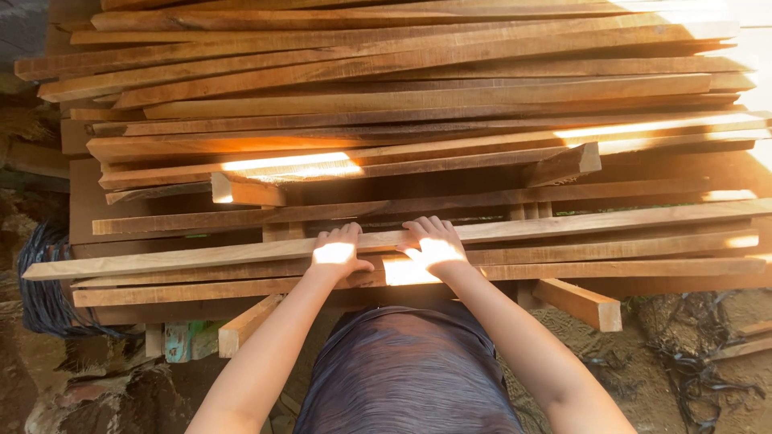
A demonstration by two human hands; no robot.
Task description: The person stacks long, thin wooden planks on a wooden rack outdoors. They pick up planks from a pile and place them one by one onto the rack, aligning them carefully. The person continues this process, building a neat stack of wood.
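A big stack of long rough wooden planks (pixel 402 104) fills the upper view, lying roughly left to right. My left hand (pixel 338 251) and my right hand (pixel 432 245) rest side by side on the nearest top plank (pixel 563 227), a long thin board running across the stack's front. Both hands lie palm down with fingers curled over the plank's far edge, gripping it. A patch of sunlight falls across both hands. My dark clothing (pixel 410 370) shows below, between my arms.
Short wooden blocks (pixel 583 304) stick out under the stack toward me, another block (pixel 245 321) at the left. A bundle of black straps (pixel 44 289) lies at the left. Dirt ground (pixel 643 354) with dark scraps (pixel 691 370) is at the right.
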